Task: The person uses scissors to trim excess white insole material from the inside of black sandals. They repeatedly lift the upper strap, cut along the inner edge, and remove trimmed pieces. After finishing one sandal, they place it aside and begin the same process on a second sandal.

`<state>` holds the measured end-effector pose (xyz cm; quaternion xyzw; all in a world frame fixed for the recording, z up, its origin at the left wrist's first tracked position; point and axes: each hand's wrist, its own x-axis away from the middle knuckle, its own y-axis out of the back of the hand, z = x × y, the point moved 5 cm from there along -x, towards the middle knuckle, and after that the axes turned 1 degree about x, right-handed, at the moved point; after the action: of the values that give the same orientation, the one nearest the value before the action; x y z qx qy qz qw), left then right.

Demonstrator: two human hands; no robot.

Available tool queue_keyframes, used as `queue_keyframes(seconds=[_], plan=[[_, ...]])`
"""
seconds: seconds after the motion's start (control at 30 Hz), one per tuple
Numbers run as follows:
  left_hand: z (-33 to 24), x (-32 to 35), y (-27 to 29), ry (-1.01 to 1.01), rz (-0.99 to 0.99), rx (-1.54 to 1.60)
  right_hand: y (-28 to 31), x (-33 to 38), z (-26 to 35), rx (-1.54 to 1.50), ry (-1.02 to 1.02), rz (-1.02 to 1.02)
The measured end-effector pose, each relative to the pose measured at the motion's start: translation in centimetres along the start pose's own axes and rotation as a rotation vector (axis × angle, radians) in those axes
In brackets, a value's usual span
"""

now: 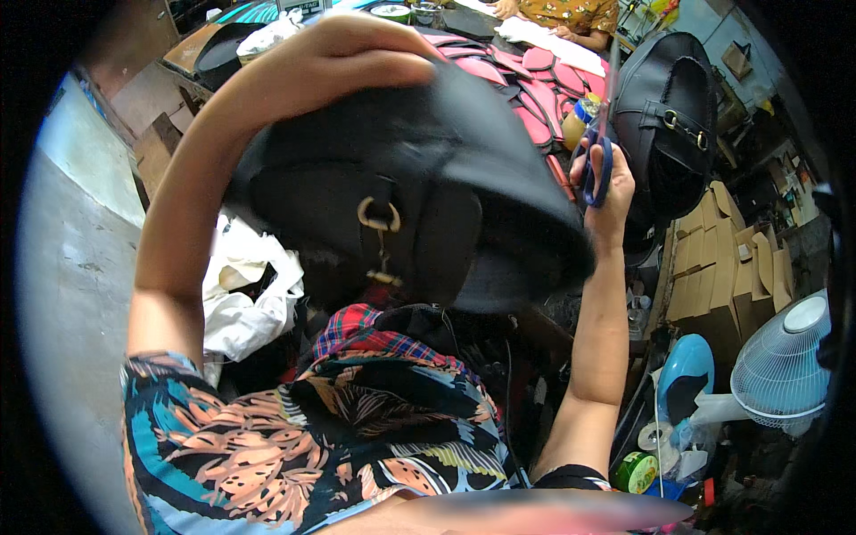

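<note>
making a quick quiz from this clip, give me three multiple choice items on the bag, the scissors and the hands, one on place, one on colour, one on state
1. Where is the second black bag?
A. to the right, behind the scissors
B. on the grey floor at the left
C. on the person's lap

2. What colour are the handles of the scissors?
A. red
B. blue
C. yellow

3. How is the left hand placed?
A. hanging free at the side
B. flat on the cardboard boxes
C. gripping the top of the raised black bag

Answers: 1 A, it stands past the right hand; 2 B, blue loops sit around the fingers; 3 C, the hand closes over the bag's upper edge.
</note>
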<state>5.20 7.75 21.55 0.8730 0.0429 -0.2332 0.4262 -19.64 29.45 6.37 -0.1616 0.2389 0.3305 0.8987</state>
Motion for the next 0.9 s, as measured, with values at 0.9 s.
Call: queue_keyframes(seconds=[0.9], plan=[[6.0, -3.8, -3.5, -0.18, -0.78, -0.37, -2.8, 1.7, -0.9, 0.187, -0.285, 0.133]])
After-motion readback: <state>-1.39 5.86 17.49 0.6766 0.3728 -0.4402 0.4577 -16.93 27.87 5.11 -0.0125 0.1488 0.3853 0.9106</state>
